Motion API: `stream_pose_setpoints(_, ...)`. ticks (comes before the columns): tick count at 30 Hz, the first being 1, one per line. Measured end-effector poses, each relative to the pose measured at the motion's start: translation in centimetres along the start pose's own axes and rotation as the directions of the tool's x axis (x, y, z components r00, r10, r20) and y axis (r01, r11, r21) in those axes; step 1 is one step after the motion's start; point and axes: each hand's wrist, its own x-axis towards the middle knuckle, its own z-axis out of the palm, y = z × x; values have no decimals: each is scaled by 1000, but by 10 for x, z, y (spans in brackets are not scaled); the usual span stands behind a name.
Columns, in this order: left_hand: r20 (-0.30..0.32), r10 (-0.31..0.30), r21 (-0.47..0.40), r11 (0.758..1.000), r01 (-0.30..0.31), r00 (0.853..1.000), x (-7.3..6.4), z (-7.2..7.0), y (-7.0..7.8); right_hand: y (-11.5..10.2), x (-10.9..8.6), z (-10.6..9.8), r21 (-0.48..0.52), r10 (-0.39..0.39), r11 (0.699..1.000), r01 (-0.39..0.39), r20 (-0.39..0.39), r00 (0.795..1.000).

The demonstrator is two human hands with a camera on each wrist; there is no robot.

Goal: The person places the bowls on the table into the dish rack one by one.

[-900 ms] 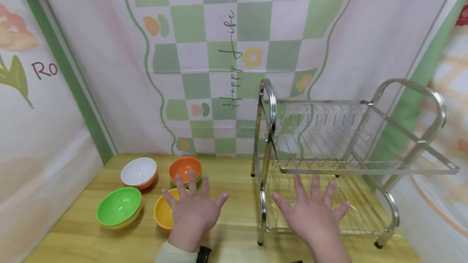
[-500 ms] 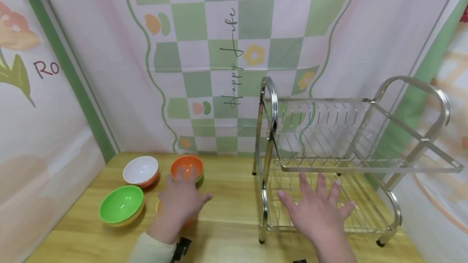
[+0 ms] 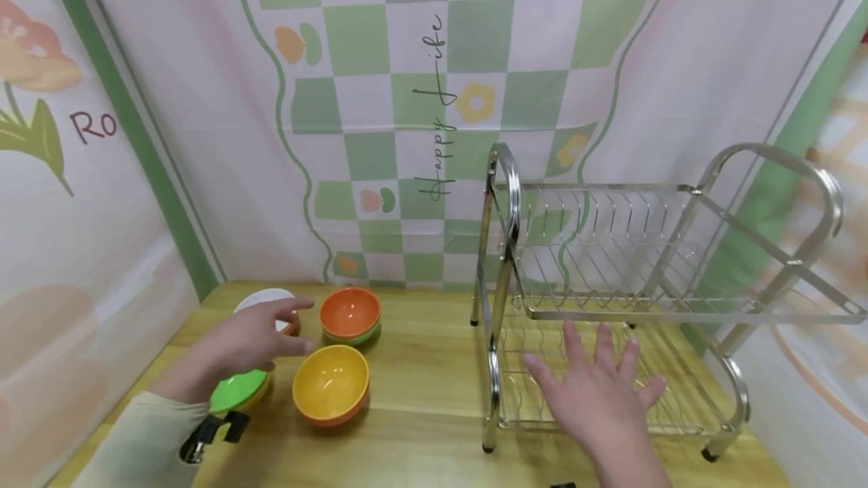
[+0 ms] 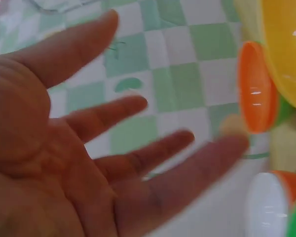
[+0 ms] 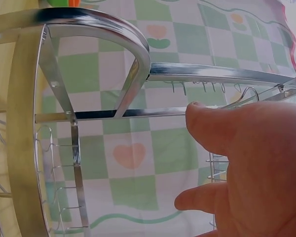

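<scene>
My left hand (image 3: 247, 339) hovers above the bowls on the left, fingers extended and holding nothing. It partly covers a white bowl (image 3: 263, 297) and a green bowl (image 3: 237, 390). To its right are an orange bowl (image 3: 349, 313) and, nearer me, a yellow bowl (image 3: 332, 384); a second colour shows below each of these rims. In the left wrist view the palm is turned up with fingers spread, and the orange bowl (image 4: 256, 89) lies past the fingertips. My right hand (image 3: 600, 398), fingers spread and holding nothing, is in front of the two-tier metal dish rack (image 3: 505, 247).
The rack's upper tier (image 3: 678, 317) juts forward above its lower tier, and curved side handles (image 3: 823, 194) rise at both ends. A wooden table (image 3: 420, 382) carries everything. Behind it hangs a checked green and white cloth (image 3: 417, 119), with another printed cloth (image 3: 88, 247) at the left.
My left hand has swung left, from over the yellow bowl to over the white and green ones, turning sideways and uncovering the yellow bowl. My right hand stays spread by the rack.
</scene>
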Motion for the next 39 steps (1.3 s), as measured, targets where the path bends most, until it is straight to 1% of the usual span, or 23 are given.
stream_pose_setpoints(1,28,-21,-93,995,24,999,0,-2,-5,0,0,0,0,0,1000,0,1,1000)
stream_pose_setpoints(2,50,-49,-165,985,56,998,1,-2,-9,0,0,-1,1,0,1000,0,3,1000)
stream_pose_setpoints(4,78,-76,-265,960,95,994,2,-3,-18,0,-1,-2,1,0,1000,0,7,1000)
stream_pose_setpoints(6,88,-108,-318,939,131,990,5,-3,-25,1,-1,-2,2,0,1000,0,9,1000)
stream_pose_setpoints(9,97,-137,-355,920,163,986,9,-2,-34,1,-1,-3,4,0,1000,-1,11,1000)
stream_pose_setpoints(12,110,-142,-367,914,173,984,14,2,-42,1,-1,-3,8,0,1000,0,10,1000)
stream_pose_setpoints(17,130,-134,-357,918,172,982,21,9,-52,2,-2,-3,14,-4,1000,4,7,1000)
stream_pose_setpoints(23,148,-108,-365,918,155,983,27,16,-64,2,-2,-2,21,-14,1000,14,4,1000)
stream_pose_setpoints(29,158,-110,-334,929,158,981,31,22,-64,2,-2,-2,35,-14,999,13,16,1000)
stream_pose_setpoints(39,172,-102,-302,941,152,980,37,27,-65,2,-1,-1,60,-18,998,16,27,999)
